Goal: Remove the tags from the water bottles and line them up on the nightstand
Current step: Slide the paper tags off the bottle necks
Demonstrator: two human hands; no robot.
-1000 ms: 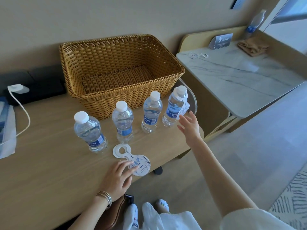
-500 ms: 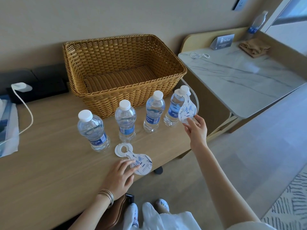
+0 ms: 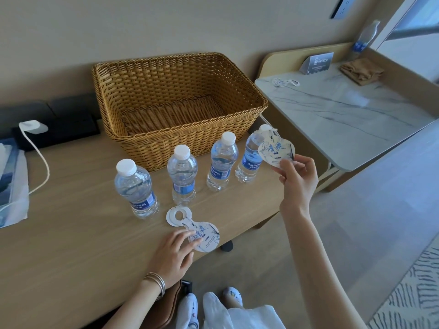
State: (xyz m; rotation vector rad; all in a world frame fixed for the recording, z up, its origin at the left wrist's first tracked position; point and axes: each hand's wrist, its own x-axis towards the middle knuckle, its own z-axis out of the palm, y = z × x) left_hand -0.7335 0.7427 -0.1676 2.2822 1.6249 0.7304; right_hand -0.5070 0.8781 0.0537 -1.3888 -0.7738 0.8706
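Observation:
Several clear water bottles with white caps stand in a row on the wooden table point(image 3: 71, 245): the leftmost bottle point(image 3: 136, 188), a second bottle point(image 3: 182, 174), a third bottle point(image 3: 222, 162) and the rightmost bottle point(image 3: 249, 160). My right hand point(image 3: 297, 179) pinches the lower edge of a white and blue paper tag point(image 3: 275, 150), whose ring still sits by the rightmost bottle's cap. My left hand point(image 3: 172, 255) lies flat with its fingers on a pile of loose tags point(image 3: 192, 226) in front of the bottles.
An empty wicker basket point(image 3: 175, 67) stands behind the bottles. At the right is a lower marble-topped stand point(image 3: 344, 115) with a sign, a folded brown cloth, a loose tag and another bottle. A white cable and plug lie at the table's left.
My right hand reached the rightmost bottle, took hold of its tag and lifted it outward. My left hand stayed on the loose tags.

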